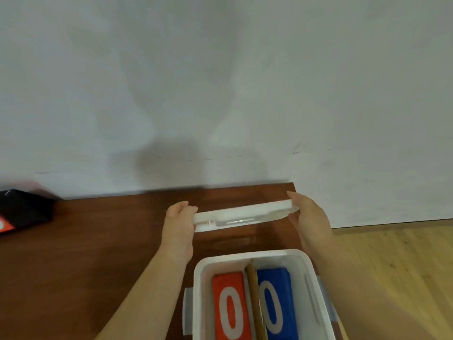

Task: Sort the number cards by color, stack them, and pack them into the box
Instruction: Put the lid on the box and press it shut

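A white plastic box stands at the bottom centre on the brown table. Inside it a red card stack showing a white 0 lies on the left and a blue card stack showing a white 0 on the right, with a brown divider between them. Above the table beyond the box, both hands hold the white lid by its ends. My left hand grips the left end with curled fingers. My right hand holds the right end, thumb on top.
A black object with a red and white mark lies at the table's far left by the wall. The white wall rises just behind the table. Wooden floor shows to the right past the table's edge.
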### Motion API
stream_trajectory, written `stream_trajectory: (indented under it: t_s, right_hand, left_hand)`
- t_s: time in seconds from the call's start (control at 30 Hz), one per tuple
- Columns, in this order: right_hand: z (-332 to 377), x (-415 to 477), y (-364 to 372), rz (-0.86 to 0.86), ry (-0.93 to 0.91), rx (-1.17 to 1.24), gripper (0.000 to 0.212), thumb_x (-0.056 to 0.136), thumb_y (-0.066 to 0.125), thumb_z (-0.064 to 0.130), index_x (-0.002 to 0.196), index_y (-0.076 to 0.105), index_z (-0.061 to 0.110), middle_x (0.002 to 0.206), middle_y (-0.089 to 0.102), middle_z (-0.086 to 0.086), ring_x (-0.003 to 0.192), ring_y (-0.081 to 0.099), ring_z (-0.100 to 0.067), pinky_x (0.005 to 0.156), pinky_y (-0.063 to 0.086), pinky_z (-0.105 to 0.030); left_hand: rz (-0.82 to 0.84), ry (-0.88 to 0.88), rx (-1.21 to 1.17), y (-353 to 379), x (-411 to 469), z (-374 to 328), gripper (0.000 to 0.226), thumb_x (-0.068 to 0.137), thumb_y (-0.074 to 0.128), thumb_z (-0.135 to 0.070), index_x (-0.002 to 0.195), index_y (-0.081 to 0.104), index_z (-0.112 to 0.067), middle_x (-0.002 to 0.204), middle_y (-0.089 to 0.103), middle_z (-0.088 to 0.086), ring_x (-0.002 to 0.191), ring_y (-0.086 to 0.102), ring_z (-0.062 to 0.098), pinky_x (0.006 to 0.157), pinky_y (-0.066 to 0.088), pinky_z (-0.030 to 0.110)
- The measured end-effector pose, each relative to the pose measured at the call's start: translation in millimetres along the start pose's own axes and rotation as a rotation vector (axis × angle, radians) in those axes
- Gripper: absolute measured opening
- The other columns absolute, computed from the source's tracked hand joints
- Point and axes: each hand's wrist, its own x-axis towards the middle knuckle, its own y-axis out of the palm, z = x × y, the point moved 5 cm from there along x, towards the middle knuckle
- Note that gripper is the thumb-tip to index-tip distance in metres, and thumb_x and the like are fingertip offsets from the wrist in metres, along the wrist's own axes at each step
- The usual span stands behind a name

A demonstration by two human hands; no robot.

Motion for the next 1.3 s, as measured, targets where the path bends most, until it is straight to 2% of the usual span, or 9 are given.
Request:
stream_trajectory:
  t_s: [0.13,0.2,0.27,0.47,0.63,0.73,0.87,1.0,1.3]
  right_hand:
    - [-5.0,-46.6,-6.6,0.044,-0.032,-0.074,0.047,0.097,0.046,0.013,0.137,0.059,0.032,0.137,0.054,0.009,0.128,0.047,-0.014,0.113,0.039,-0.038]
    - [-9.0,-65.2,-10.6,0.062,-0.052,-0.068,0.054,0.095,0.046,0.006,0.141,0.055,0.032,0.135,0.054,0.010,0.124,0.049,-0.012,0.108,0.042,-0.036]
    - [-14.0,-78.3,-16.0,0.075,-0.072,-0.055,0.057,0.094,0.047,0.003,0.140,0.054,0.035,0.128,0.056,0.015,0.113,0.055,-0.006,0.095,0.049,-0.030]
    - [-28.1,-111.1,-26.0,0.082,-0.094,-0.111,0.045,0.096,0.053,0.015,0.121,0.056,0.052,0.119,0.060,0.017,0.108,0.060,-0.011,0.086,0.057,-0.034]
    - [-36.9,-124.0,-40.4,0.015,-0.174,-0.320,0.033,0.098,0.058,0.035,0.127,0.050,0.047,0.111,0.059,0.024,0.096,0.059,-0.002,0.065,0.047,-0.019]
    - [-48.4,-129.4,-46.4,-0.038,-0.188,-0.499,0.038,0.095,0.054,0.049,0.132,0.046,0.053,0.115,0.059,0.023,0.099,0.061,-0.008,0.075,0.055,-0.030]
    - [-66.5,-135.6,-50.0,-0.083,-0.209,-0.611,0.045,0.094,0.055,0.050,0.138,0.043,0.048,0.122,0.063,0.013,0.104,0.062,-0.014,0.091,0.057,-0.041]
    - [-83.2,-144.1,-51.2,-0.093,-0.185,-0.620,0.051,0.095,0.056,0.046,0.144,0.043,0.041,0.137,0.059,0.006,0.120,0.059,-0.020,0.102,0.052,-0.044]
    - [-109.1,-159.1,-43.0,-0.126,-0.261,-0.747,0.056,0.097,0.053,0.045,0.149,0.033,0.036,0.153,0.038,0.004,0.138,0.038,-0.022,0.113,0.040,-0.050]
  left_hand:
    - [0.046,0.098,0.222,-16.3,-36.2,6.5,0.055,0.092,0.054,-0.007,0.143,0.051,-0.028,0.141,0.049,0.000,0.124,0.051,0.023,0.105,0.047,0.042]
    - [0.074,0.081,0.257,-23.0,-51.4,9.7,0.059,0.094,0.054,-0.008,0.148,0.045,-0.028,0.143,0.047,0.000,0.120,0.051,0.020,0.091,0.048,0.031]
    - [0.093,0.008,0.261,-30.0,-62.5,17.7,0.061,0.097,0.058,-0.014,0.153,0.040,-0.026,0.147,0.047,0.003,0.123,0.051,0.023,0.092,0.046,0.034]
    - [0.118,0.063,0.401,-43.2,-95.1,37.7,0.048,0.096,0.064,-0.016,0.138,0.050,-0.033,0.125,0.064,-0.005,0.106,0.064,0.017,0.093,0.058,0.046]
    - [0.157,0.281,0.583,-53.4,-126.9,54.1,0.059,0.103,0.054,-0.024,0.154,0.028,-0.039,0.143,0.045,-0.016,0.125,0.046,0.008,0.104,0.043,0.036]
    - [0.178,0.368,0.658,-58.9,-139.9,70.2,0.065,0.103,0.052,-0.028,0.156,0.017,-0.044,0.155,0.036,-0.016,0.140,0.040,0.011,0.117,0.037,0.041]
    - [0.176,0.393,0.795,-61.3,-153.4,96.7,0.070,0.105,0.049,-0.033,0.161,0.007,-0.034,0.165,0.015,-0.014,0.149,0.022,0.008,0.114,0.020,0.024]
    - [0.200,0.375,0.849,-68.8,-154.9,122.7,0.072,0.105,0.048,-0.041,0.161,0.005,-0.034,0.169,0.008,-0.012,0.155,0.009,0.009,0.126,0.014,0.034]
    - [0.155,0.404,1.138,-66.1,-151.9,137.1,0.073,0.103,0.035,-0.057,0.160,-0.005,-0.033,0.170,-0.004,-0.003,0.157,0.003,0.021,0.124,0.011,0.039]
